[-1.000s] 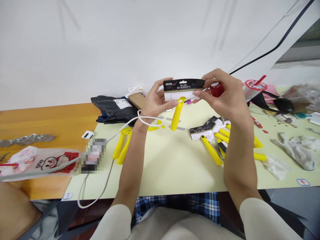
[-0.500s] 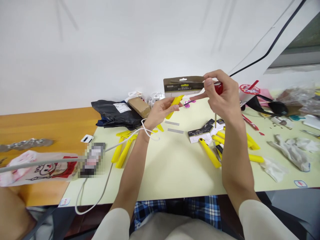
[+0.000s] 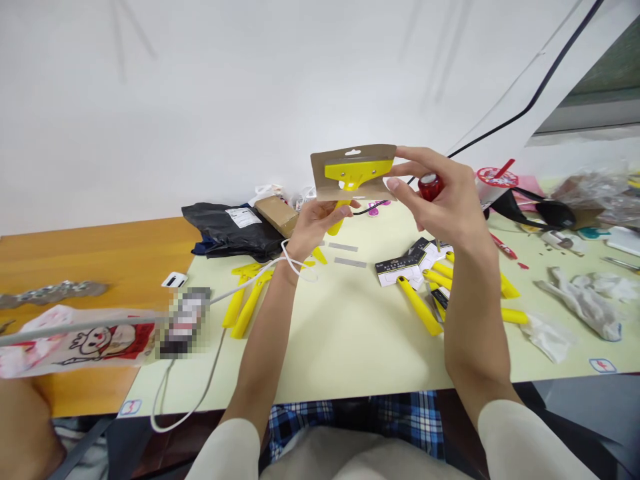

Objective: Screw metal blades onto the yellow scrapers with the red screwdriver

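Note:
My left hand (image 3: 316, 230) is closed around the handle of a yellow scraper (image 3: 358, 173), held up above the table. A brown cardboard card (image 3: 319, 175) sits around the scraper's wide head, where two screws show. My right hand (image 3: 447, 197) keeps a red-handled screwdriver (image 3: 431, 187) in its grip, while its thumb and forefinger reach the card's right edge. The screwdriver's shaft points down, mostly hidden by the hand. Under my right forearm lie several yellow scrapers (image 3: 419, 307) and printed black-and-white cards (image 3: 399, 268).
Two flat grey strips (image 3: 350, 263) lie mid-table. More yellow scrapers (image 3: 249, 307) are at left, near a black plastic bag (image 3: 227, 233) and a small cardboard box (image 3: 277, 215). A white cable (image 3: 250, 283) crosses my left wrist. A lidded cup (image 3: 497, 179) stands at right.
The scraper and card have turned over: the printed face showed before, and now the brown back and yellow head face me. My right fingers have shifted left along with the card.

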